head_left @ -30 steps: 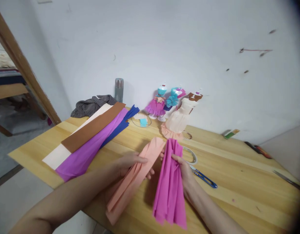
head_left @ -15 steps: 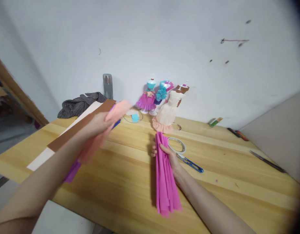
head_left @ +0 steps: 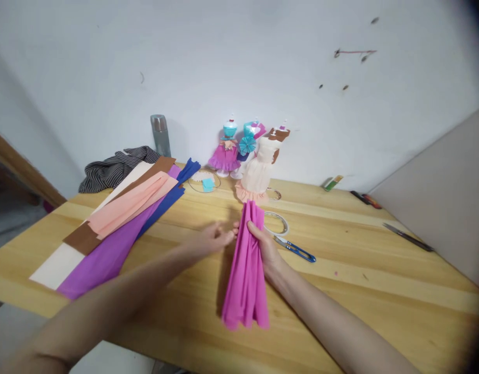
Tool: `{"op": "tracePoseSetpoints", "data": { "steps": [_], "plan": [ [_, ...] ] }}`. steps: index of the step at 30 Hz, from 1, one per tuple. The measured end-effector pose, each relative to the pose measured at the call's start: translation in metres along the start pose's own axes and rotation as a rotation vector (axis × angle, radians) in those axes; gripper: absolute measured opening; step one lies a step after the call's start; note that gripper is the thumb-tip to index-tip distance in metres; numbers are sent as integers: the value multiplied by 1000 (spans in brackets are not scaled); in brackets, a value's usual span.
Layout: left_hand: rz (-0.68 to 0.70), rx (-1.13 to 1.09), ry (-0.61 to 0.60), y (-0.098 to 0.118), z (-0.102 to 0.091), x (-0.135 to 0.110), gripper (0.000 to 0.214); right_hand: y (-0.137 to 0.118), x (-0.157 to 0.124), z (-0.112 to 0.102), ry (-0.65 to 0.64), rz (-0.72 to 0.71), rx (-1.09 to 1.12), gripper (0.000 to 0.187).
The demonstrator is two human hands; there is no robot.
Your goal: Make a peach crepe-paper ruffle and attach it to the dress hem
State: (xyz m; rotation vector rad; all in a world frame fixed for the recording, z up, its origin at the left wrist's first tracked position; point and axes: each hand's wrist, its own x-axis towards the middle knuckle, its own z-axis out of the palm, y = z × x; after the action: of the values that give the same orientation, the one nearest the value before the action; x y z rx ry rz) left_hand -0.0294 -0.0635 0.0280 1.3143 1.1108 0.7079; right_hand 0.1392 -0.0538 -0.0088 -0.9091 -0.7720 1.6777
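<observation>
My right hand (head_left: 263, 246) grips a folded strip of magenta crepe paper (head_left: 245, 275) near its upper end, and the strip hangs down over the wooden table (head_left: 380, 270). My left hand (head_left: 212, 239) reaches in beside the strip with its fingers stretched out, holding nothing and just short of touching the paper. A peach crepe strip (head_left: 134, 202) lies on top of the pile of brown, cream, purple and blue strips at the left.
Small blue-handled snips (head_left: 296, 251) and a tape ring (head_left: 276, 223) lie right of my right hand. Dressed doll figures (head_left: 257, 166) stand by the wall, with a grey flask (head_left: 159, 136) and striped cloth (head_left: 115, 167) at back left. Tools (head_left: 407, 237) lie far right.
My left hand carried the peach strip to the left, laid it on the pile and let go, then came back beside the magenta strip. My right hand kept hold of the magenta paper.
</observation>
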Motion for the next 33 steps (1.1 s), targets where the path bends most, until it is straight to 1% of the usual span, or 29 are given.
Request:
{"op": "tracePoseSetpoints", "data": {
  "steps": [1,2,3,4,5,7,9,10,12,13,15,18,20,22,24,26,29,31,33],
  "plan": [
    [-10,-188,-118,-2,17,-1,64,0,-4,4,23,-43,-5,33],
    [2,-344,-174,-4,30,-2,62,-1,-7,8,51,-97,-18,33],
    [0,-441,-225,-5,39,-2,60,-1,-9,11,79,-150,-40,33],
    [-15,-492,-248,-6,42,-3,59,-1,-11,13,94,-191,-64,34],
    [-39,-497,-253,-6,42,-2,56,-2,-11,13,89,-211,-79,34],
    [-99,-405,-238,-8,30,0,48,-5,-8,11,21,-200,-57,35],
    [-105,-275,-267,-8,10,3,46,-9,-4,7,-59,-172,-15,34],
    [-122,-218,-280,-7,0,4,46,-12,-2,5,-78,-160,-17,34],
    [-139,-202,-304,-6,-18,5,48,-16,1,1,-90,-131,-63,34],
    [-141,-213,-297,-5,-25,5,49,-18,3,-1,-92,-114,-87,34],
    [-157,-248,-272,-4,-34,4,49,-20,5,-4,-96,-88,-103,34],
    [-196,-287,-199,-6,-37,4,52,-22,9,-11,-101,-25,-103,36],
    [-182,-283,-137,-7,-36,4,54,-22,12,-15,-95,23,-119,37],
    [-158,-264,-103,-5,-35,4,56,-21,15,-18,-72,36,-127,38],
    [-152,-233,-125,-3,-34,3,58,-19,16,-18,-48,8,-123,37],
    [-164,-142,-164,0,-32,0,58,-17,16,-17,-44,-28,-139,38],
    [-160,7,-225,2,-29,-3,50,-16,13,-14,-69,-62,-217,41],
    [-152,9,-196,1,-27,-3,48,-15,12,-13,-60,-72,-279,43],
    [-142,-17,-91,0,-29,-2,49,-14,12,-14,-31,-89,-331,45]
  ]
}}
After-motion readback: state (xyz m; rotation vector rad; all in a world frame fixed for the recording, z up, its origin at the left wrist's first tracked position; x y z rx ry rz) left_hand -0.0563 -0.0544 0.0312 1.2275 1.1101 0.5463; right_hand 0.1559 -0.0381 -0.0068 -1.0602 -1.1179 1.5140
